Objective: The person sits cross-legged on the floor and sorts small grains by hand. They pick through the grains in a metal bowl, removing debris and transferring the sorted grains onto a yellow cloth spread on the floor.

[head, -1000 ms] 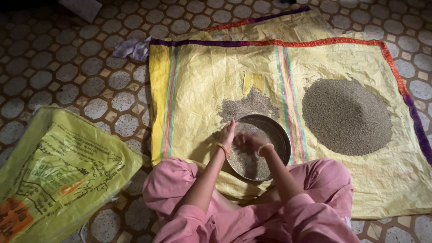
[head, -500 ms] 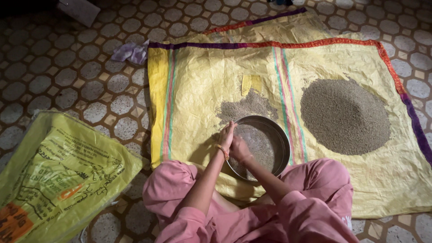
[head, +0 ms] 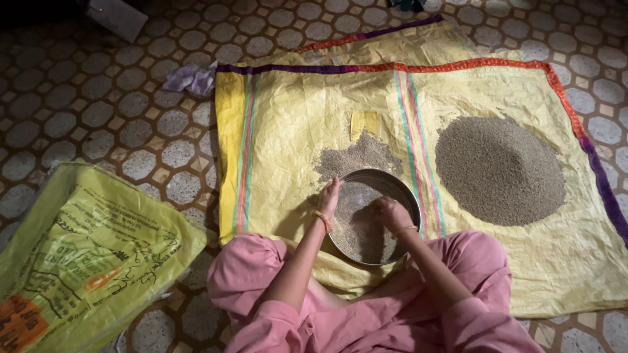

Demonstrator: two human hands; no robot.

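Note:
A round metal sieve (head: 407, 196) holding grey grain sits on a yellow woven mat (head: 294, 124) just in front of my knees. My left hand (head: 329, 195) grips the sieve's left rim, a bangle on the wrist. My right hand (head: 391, 213) rests palm down on the grain inside the sieve, toward its right side, fingers spread over the grain. A small heap of sifted grain (head: 358, 155) lies on the mat just beyond the sieve.
A large round pile of grain (head: 500, 168) lies on the mat's right half. A yellow-green printed sack (head: 85, 248) lies on the tiled floor at the left. A crumpled pale purple cloth (head: 190, 77) sits past the mat's far left corner.
My right hand has swept across the grain from the sieve's left side, next to my left hand, over to its right side. My left hand has stayed on the rim.

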